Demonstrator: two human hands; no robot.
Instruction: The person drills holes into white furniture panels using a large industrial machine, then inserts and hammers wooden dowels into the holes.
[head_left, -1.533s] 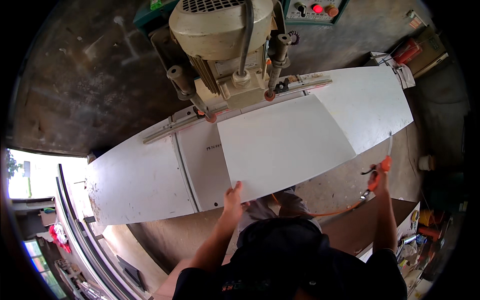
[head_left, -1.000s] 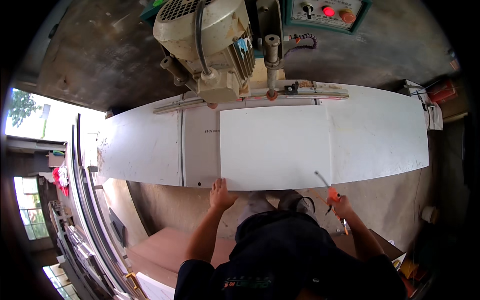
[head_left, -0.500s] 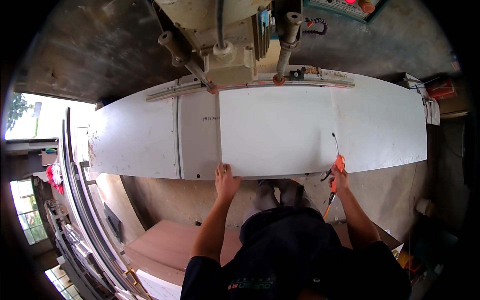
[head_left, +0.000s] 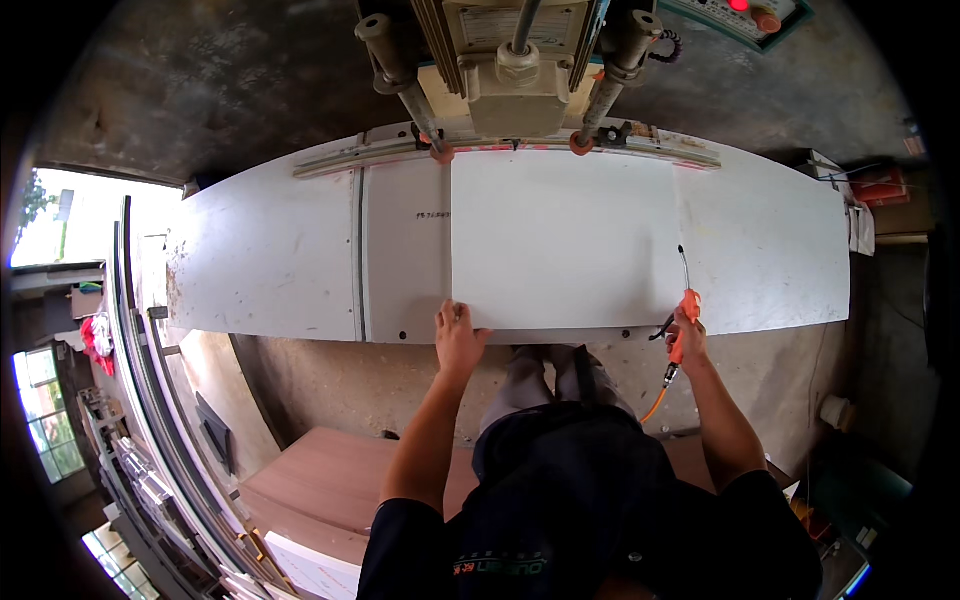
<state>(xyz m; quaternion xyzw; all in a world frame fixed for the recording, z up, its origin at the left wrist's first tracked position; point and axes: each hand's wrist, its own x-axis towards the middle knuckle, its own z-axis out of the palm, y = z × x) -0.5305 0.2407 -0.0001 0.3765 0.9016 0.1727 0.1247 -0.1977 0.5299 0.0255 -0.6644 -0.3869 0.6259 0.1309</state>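
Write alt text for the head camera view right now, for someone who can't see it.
A person's left hand rests at the near left corner of a white panel on a long table, while the right hand holds an orange air gun. A machine looms at the panel's far edge.

Top: dark shirt (head_left: 575,500), near-black with a navy cast, plain cloth, soft creases across the front. Short sleeves both sides: left sleeve (head_left: 400,530) and right sleeve (head_left: 768,510) are the same dark cloth, hems at about the elbow. Chest print (head_left: 498,567) sits left of centre: a row of teal-green lettering, orange mark at its left end, fainter small line on the far side. Small pale round dot (head_left: 636,557) to the right of it, button or snap, can't tell. Trousers (head_left: 525,392) grey, loose, creased. Forearms bare; left hand (head_left: 461,342) and right hand (head_left: 690,340) bare too.
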